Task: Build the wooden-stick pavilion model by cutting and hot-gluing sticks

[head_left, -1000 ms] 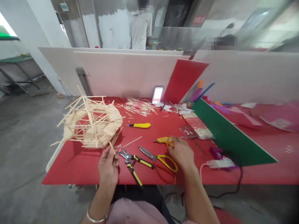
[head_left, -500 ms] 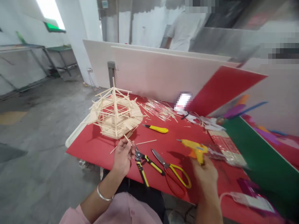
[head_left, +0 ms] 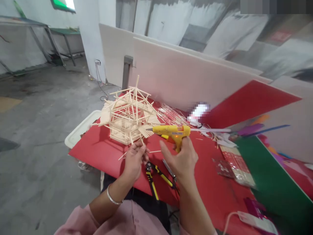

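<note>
The stick model stood at ten o'clock on the red table. The left hand pinched a thin stick below it. Pliers lay at six o'clock. The right hand gripped the yellow glue gun, nozzle toward the model.

Craft workshop, bare concrete floor, red work table, white partition boards, metal tables behind
</note>
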Available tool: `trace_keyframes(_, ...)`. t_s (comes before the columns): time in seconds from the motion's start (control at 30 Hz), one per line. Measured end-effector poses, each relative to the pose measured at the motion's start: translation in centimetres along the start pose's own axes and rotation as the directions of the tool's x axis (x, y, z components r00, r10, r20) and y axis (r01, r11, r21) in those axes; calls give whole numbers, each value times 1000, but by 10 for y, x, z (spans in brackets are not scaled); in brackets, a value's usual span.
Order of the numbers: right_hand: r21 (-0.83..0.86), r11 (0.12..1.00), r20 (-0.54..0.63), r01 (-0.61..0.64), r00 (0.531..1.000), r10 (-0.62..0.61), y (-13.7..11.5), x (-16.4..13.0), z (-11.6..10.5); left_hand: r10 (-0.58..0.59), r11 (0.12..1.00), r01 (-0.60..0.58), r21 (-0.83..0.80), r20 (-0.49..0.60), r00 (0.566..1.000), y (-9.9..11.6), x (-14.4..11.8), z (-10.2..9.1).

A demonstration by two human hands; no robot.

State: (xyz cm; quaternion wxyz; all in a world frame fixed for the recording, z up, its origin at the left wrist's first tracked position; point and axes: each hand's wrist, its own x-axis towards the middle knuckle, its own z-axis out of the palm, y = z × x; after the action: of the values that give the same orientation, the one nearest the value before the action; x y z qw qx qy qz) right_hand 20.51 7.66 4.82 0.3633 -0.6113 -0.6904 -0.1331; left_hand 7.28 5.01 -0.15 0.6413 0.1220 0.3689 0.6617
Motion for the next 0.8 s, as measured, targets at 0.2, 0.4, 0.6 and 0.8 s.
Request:
trace_keyframes(0.2, -321, 927, -135, 195, 959, -249, -3, 17, 28, -66, 997, 65, -35, -24, 998, 10, 7, 6)
trace_keyframes(0.4, -380, 870, -127, 315, 914, -386, -3, 23, 31, -103, 993, 100, -65, -38, 994, 13, 7, 7)
trace_keyframes(0.6, -362, 870, -72, 334, 921, -383, -3, 23, 32, -107, 991, 103, -89, -44, 993, 13, 9, 8)
trace_keyframes(0.8, -341, 870, -56, 355, 917, -395, -3, 22, 32, -93, 993, 91, -73, -22, 995, 15, 10, 10)
